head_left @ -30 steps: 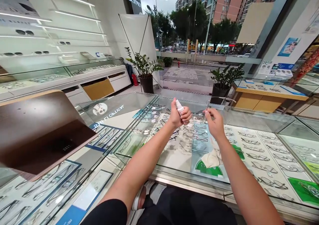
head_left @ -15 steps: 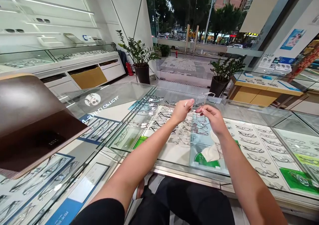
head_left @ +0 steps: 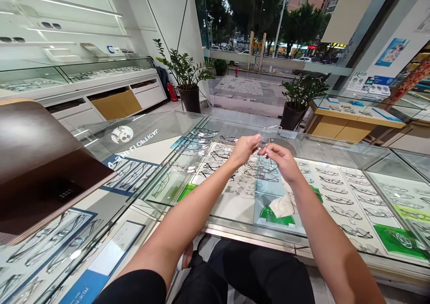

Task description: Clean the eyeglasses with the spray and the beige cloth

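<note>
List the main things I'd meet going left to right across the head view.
Brown panel → round white logo → potted plant by the white banner → left hand → right hand → wooden cabinet.

Cream cloth [head_left: 283, 206], green disc [head_left: 277, 220], black sleeve [head_left: 137, 287].

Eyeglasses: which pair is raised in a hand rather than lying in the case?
The thin-framed eyeglasses, colour unclear, pinched by the person's bare right hand. They are held over the clear glass display case; the rows of eyeglasses below lie inside it.
</note>
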Demonstrator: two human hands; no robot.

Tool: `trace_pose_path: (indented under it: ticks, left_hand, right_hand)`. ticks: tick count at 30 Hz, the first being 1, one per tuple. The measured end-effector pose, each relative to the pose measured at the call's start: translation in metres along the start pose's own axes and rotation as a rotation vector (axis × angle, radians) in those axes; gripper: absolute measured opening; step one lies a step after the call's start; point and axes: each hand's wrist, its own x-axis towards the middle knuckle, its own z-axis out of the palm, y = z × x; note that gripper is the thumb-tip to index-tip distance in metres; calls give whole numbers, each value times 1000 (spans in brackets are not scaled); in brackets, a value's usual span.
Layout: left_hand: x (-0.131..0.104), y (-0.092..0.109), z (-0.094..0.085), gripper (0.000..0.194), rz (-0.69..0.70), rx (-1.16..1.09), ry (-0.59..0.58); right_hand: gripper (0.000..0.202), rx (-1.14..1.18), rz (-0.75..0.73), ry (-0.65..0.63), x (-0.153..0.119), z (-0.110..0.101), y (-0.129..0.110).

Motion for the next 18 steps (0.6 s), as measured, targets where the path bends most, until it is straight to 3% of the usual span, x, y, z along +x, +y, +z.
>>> trace_pose_path:
  ticks: [11,18]
  left_hand:
    - [-6,6,9,67,13,101,-80]
    - [-11,0,17,64,14,164,-167]
  right_hand:
    - [17,315,30,232,4,-11,-4]
    - [19,360,59,249,4,-11,-4]
